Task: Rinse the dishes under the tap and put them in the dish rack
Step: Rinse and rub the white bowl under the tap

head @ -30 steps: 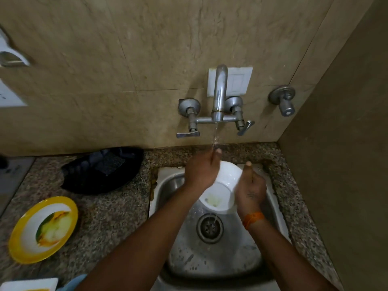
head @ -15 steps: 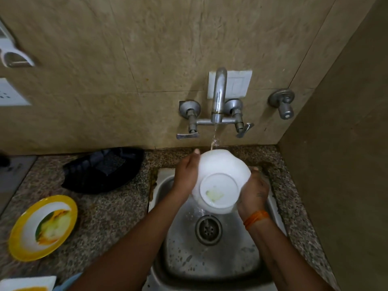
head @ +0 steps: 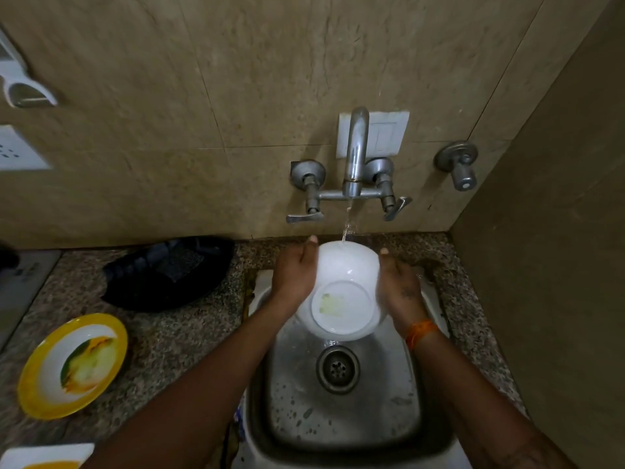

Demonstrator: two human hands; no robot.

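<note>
Under the running tap (head: 354, 154), a white bowl (head: 341, 292) is held above the steel sink (head: 338, 411), turned so its base faces the camera; a pale greenish smear shows on that base. Water lands on the bowl's far rim. Left hand (head: 293, 274) and right hand (head: 399, 289) each cup a side of the bowl, fingers curved against its wall. On the granite counter (head: 162, 336) to the left sit a yellow-rimmed plate (head: 72, 365) with food residue and a black tray (head: 169, 272) holding a scrub pad; no dish rack is clearly visible. The likely risk is slippage: wet, smooth ceramic held only by side pressure could drop into the sink. The stream also misses the smear, so residue may remain.
</note>
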